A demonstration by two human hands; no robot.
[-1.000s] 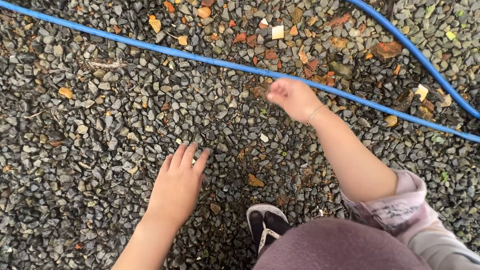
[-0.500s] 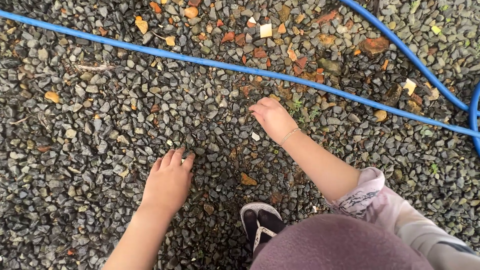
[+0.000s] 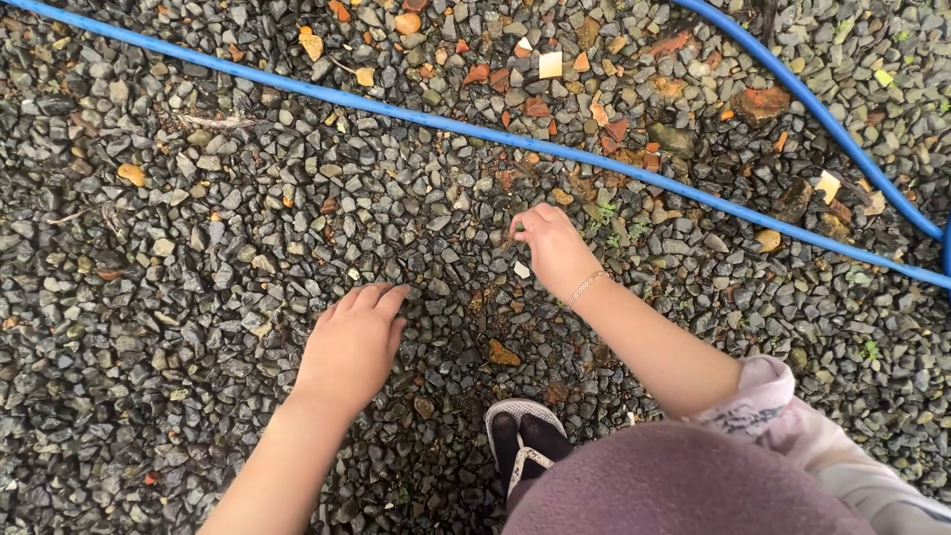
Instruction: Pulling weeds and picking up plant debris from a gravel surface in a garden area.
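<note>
My left hand [image 3: 352, 342] lies palm down on the dark grey gravel [image 3: 178, 297], fingers close together and slightly curled over the stones, holding nothing I can see. My right hand [image 3: 555, 243], with a thin bracelet [image 3: 584, 287] on the wrist, reaches further out. Its fingertips are pinched together at the gravel surface beside a small white chip [image 3: 522, 268]. Whether something small sits between the fingertips is too fine to tell. A few small green weeds [image 3: 604, 213] grow just right of that hand.
A blue hose [image 3: 446, 127] runs across the gravel beyond both hands, and a second stretch [image 3: 822, 104] curves down at the right. Reddish brick bits [image 3: 763, 99] lie scattered at the top. My foot in a white-strapped sandal [image 3: 523, 446] is at the bottom, with an orange stone [image 3: 504, 354] just beyond it.
My right hand has pulled back from beside the hose to the gravel nearer me and pinched its fingertips. My left hand's fingers have curled in slightly. The view shifted a little.
</note>
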